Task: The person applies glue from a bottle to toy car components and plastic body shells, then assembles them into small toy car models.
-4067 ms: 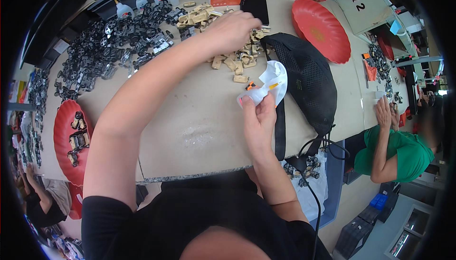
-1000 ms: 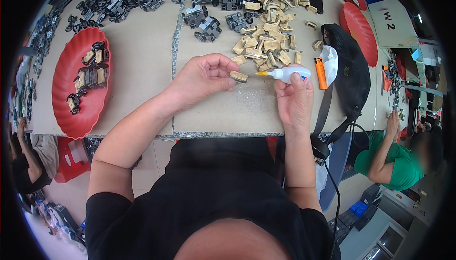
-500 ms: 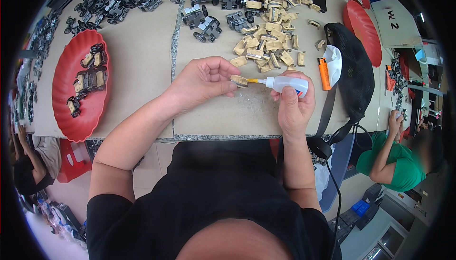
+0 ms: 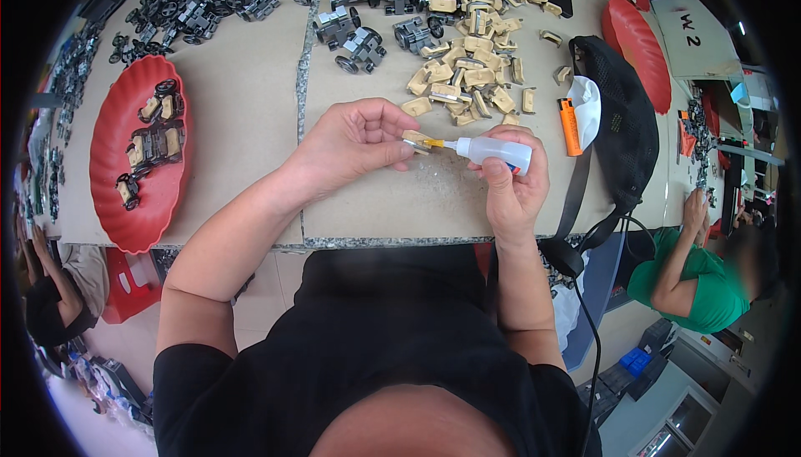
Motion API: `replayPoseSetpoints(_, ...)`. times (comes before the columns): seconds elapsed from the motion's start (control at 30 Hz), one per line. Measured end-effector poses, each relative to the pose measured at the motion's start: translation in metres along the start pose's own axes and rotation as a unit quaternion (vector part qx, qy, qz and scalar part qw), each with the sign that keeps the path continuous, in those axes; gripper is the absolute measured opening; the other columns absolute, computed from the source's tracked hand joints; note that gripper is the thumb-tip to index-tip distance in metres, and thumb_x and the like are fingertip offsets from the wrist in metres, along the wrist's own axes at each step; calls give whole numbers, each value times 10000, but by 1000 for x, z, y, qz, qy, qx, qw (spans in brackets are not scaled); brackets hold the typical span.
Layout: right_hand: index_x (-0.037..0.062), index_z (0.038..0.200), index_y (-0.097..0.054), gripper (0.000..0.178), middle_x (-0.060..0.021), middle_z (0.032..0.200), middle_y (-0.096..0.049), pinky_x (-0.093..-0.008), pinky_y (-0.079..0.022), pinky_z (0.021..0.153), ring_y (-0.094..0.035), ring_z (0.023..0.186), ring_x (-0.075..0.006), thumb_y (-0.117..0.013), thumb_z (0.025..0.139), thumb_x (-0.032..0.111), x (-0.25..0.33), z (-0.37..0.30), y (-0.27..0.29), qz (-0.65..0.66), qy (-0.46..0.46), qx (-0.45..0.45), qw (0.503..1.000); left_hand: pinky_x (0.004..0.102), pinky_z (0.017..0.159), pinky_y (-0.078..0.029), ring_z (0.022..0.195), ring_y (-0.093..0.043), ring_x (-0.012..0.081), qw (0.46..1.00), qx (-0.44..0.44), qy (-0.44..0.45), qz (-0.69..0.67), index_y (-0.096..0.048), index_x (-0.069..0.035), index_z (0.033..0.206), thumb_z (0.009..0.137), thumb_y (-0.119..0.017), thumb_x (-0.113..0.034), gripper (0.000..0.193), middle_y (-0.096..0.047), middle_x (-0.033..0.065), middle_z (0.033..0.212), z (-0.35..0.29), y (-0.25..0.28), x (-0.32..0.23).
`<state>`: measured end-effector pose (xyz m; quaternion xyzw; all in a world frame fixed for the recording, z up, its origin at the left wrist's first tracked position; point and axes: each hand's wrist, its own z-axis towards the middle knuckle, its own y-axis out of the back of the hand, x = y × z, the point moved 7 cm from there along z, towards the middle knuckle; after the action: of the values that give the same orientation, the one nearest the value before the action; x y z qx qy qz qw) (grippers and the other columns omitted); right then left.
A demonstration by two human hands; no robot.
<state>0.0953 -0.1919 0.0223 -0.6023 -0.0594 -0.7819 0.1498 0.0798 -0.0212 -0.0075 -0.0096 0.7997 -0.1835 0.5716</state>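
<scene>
Between the thumb and fingers of my left hand is a small beige plastic part. My right hand is closed round a white glue bottle lying sideways, its thin yellow nozzle pointing left. The nozzle's tip meets the beige part or lies just over it. Just beyond my hands, a pile of similar beige parts spreads over the table. Behind and to the left are several black and grey toy car chassis with wheels.
A red scalloped tray with several assembled pieces stands at the left. On the right lie an orange lighter, a white crumpled wrapper and a black mesh bag with straps and a cable. A person in green sits farther right.
The glue bottle and my right hand have shifted slightly left, bringing the nozzle farther over the beige part. My left hand stays nearly in place.
</scene>
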Motion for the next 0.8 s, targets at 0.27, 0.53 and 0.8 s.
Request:
replayPoseSetpoints(0.27,-15,988,-481,249,-90,961,-507,-230,-427,706,-518,812,-120,-620,805,82,-2,0,2,-10,2,-3,1000,205,684,-493,723,-594,88,1000,6,1,8,-551,20,973,795,-593,20,183,-615,63,821,1,0,1)
replayPoseSetpoints(0.53,-8,982,-488,255,-88,953,-514,-226,-417,711,-509,820,-117,-634,793,78,-1,0,1,-41,28,0,999,205,683,-492,723,-591,89,1000,5,0,-8,-552,22,968,790,-598,22,183,-615,61,821,1,-1,0)
replayPoseSetpoints(0.8,-11,968,-500,270,-113,946,-527,-252,-431,705,-525,806,-149,-655,778,102,2,0,2,-88,65,-8,994,206,676,-494,717,-593,90,1000,5,-1,-10,-555,19,952,789,-597,26,169,-614,59,811,1,0,1)
